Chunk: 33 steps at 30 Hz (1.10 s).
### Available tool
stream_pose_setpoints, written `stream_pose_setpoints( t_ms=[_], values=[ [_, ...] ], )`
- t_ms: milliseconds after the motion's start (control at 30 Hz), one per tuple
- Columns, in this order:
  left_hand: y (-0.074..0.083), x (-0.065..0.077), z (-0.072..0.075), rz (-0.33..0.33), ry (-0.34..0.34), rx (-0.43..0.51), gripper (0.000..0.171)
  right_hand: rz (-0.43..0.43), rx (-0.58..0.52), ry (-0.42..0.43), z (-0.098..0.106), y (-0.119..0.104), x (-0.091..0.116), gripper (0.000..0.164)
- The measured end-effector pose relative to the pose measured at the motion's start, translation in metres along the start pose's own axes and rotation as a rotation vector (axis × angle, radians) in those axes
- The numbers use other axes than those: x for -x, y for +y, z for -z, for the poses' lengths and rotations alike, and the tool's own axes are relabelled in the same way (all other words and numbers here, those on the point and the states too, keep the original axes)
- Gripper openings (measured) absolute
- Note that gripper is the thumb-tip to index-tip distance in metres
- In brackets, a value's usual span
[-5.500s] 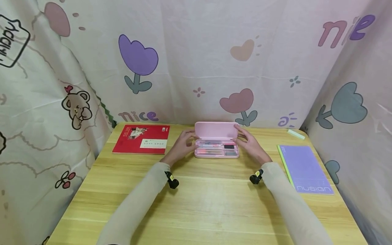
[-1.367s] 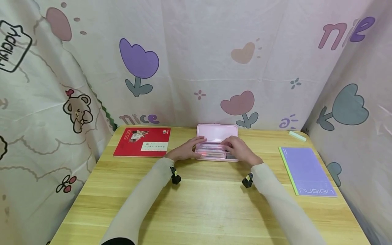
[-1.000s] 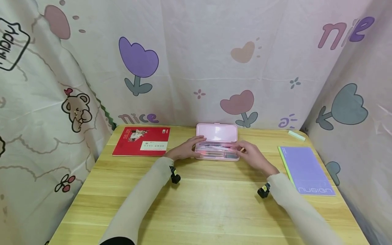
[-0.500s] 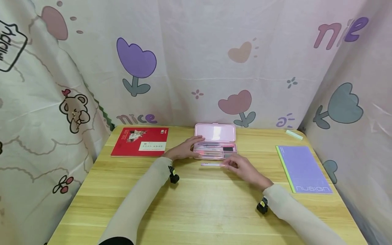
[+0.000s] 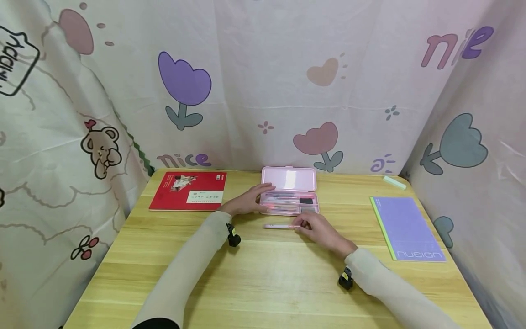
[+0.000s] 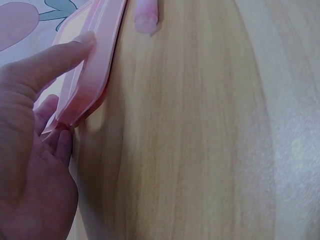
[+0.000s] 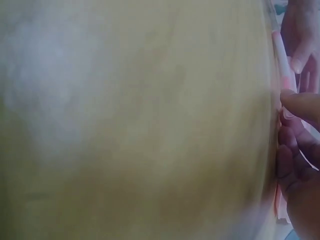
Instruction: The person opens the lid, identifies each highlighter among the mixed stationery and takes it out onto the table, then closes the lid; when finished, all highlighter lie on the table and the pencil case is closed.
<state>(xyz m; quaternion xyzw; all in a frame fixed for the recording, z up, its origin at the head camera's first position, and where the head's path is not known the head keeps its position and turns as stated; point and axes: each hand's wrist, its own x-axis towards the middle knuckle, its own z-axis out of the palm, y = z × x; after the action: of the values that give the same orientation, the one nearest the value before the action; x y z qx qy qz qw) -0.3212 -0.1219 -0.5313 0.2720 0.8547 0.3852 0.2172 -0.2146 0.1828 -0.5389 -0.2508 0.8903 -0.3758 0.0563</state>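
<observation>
An open pink pencil case [image 5: 289, 179] stands at the back middle of the table, its lid leaning back and several pens in its tray. My left hand [image 5: 246, 201] holds the case's left end; in the left wrist view the thumb [image 6: 65, 57] lies over the front rim and other fingers are at the corner. Just in front of the case, a slim white-and-pink pen [image 5: 276, 226] lies level, at or very near the tabletop. My right hand [image 5: 322, 232] pinches its right end between thumb and fingers, which hide that end.
A red booklet [image 5: 185, 189] lies at the back left. On the right are a purple notebook [image 5: 404, 226] with a green spine and a small pale green bar [image 5: 394, 183]. Printed curtains [image 5: 246, 91] border the table's back and sides.
My right hand took the pen from the case, brought it forward and lowered it in front. My left hand shifted its hold on the case's left end. The lid leans further back.
</observation>
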Motion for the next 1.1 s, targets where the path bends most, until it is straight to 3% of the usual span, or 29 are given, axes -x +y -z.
stream_pose_setpoints(
  t_ms=[600, 1100],
  values=[
    [-0.0005, -0.0002, 0.0006, -0.004, -0.01, -0.011, 0.092, 0.042, 0.056, 0.004, -0.0002, -0.0012, 0.0014, 0.014],
    [0.0011, 0.0006, 0.0001, -0.005, -0.007, -0.012, 0.093, -0.007, 0.068, -0.002, 0.0007, -0.0035, 0.0021, 0.018]
  ],
)
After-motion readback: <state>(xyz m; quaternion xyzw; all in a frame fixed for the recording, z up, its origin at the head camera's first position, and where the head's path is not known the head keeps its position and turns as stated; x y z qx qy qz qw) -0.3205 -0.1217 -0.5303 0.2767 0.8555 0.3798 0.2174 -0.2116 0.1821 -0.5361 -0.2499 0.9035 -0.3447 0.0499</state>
